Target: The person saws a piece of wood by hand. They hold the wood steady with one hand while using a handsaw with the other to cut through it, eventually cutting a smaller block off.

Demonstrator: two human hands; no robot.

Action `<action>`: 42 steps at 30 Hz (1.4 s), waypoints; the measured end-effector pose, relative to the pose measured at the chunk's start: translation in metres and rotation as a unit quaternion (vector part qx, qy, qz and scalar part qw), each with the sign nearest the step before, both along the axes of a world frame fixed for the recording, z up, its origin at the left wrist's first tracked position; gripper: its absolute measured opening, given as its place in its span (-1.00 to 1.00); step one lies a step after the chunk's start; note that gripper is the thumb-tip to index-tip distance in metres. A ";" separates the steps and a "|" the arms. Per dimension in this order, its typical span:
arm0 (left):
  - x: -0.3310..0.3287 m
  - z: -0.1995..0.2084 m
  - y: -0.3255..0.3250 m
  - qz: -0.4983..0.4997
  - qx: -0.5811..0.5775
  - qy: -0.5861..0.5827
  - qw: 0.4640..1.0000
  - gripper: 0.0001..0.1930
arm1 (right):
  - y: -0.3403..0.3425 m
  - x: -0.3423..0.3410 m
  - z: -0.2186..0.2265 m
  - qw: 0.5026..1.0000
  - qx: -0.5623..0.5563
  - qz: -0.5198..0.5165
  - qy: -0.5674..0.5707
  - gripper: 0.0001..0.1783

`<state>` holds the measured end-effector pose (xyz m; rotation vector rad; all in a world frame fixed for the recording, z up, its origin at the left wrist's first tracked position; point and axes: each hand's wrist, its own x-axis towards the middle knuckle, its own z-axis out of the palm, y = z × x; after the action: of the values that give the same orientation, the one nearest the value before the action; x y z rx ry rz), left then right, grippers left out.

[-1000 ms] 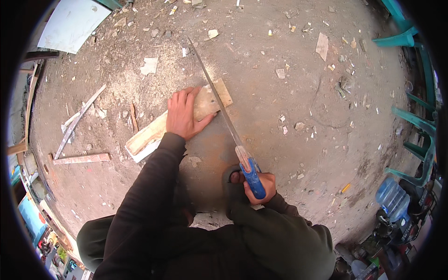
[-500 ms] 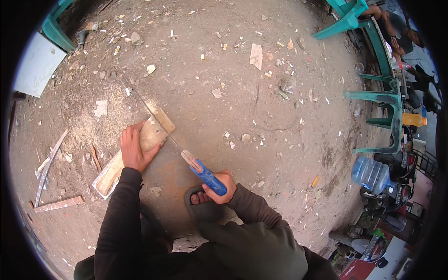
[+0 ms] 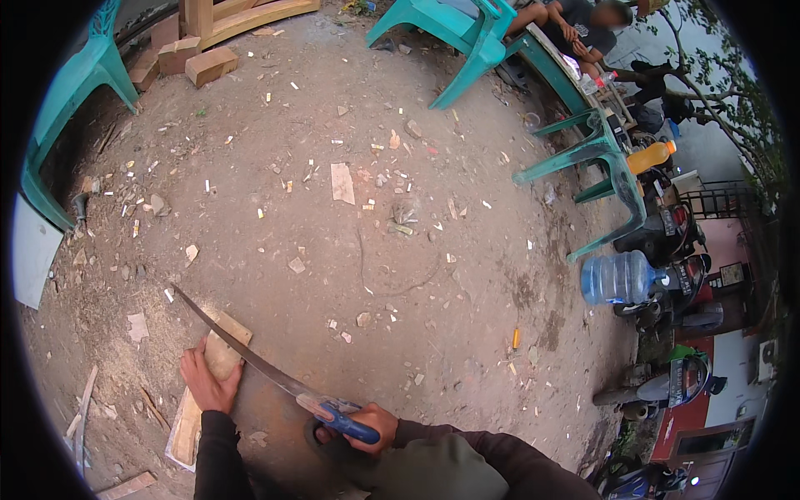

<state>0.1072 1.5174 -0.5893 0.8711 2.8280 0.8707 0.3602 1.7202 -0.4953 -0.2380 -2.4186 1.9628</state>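
My right hand [image 3: 375, 427] is wrapped round the blue handle [image 3: 357, 428] of a handsaw. Its long, dark, tapering blade [image 3: 262, 363] crosses over the far part of a wooden board [image 3: 225, 354], flat side showing, tip beyond the board's left edge. Whether the teeth touch the wood I cannot tell. My left hand [image 3: 210, 382] grips that board just nearer than the blade, fingers over the left side and thumb toward the right. The board slants toward me, its near end [image 3: 183, 437] beside my left sleeve.
Sawdust [image 3: 158, 321] and small litter lie on the dirt ground. Thin wood strips [image 3: 86, 408] are at the left. Green plastic chairs [image 3: 596, 150], a blue water jug [image 3: 618, 278] and parked motorcycles stand right. Timber blocks [image 3: 212, 66] lie far left; a person [image 3: 575, 33] sits far right.
The view has tipped upward, bringing in timber, chairs and the seated person. The saw blade has turned from nearly edge-on to showing its flat side. Both hands keep their holds.
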 end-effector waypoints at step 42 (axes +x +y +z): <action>-0.018 0.010 -0.020 0.010 -0.011 -0.020 1.000 -0.18 | 0.014 0.006 -0.004 0.991 0.116 0.056 -0.038 -0.87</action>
<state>0.0889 1.4978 -0.5794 0.8139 2.8115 0.8482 0.3664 1.7347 -0.4992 -0.1771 -2.7354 1.7187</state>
